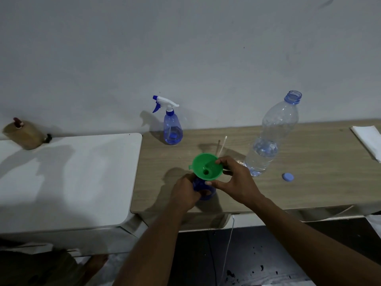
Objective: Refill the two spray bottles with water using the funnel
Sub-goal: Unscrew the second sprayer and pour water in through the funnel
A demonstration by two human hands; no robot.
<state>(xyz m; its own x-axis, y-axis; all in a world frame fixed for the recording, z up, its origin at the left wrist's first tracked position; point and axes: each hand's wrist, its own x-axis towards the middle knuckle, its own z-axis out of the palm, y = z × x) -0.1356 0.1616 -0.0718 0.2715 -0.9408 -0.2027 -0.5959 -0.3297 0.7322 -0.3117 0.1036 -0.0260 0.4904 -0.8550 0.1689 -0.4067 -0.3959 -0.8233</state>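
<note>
A green funnel (207,166) sits in the neck of a blue spray bottle (203,187) near the wooden table's front edge. My left hand (185,191) wraps around that bottle's body. My right hand (233,179) pinches the funnel's rim between thumb and fingers. A second blue spray bottle (172,125) with its white and blue trigger head screwed on stands upright by the wall. A clear water bottle (270,137), uncapped and roughly a third full, stands to the right. The other trigger head's white tube (222,146) pokes out behind the funnel.
A blue bottle cap (288,176) lies on the wooden table (309,182) right of the water bottle. A folded white cloth (368,141) rests at the far right. A white cabinet top (68,174) adjoins on the left, with a brown tape dispenser (23,134) by the wall.
</note>
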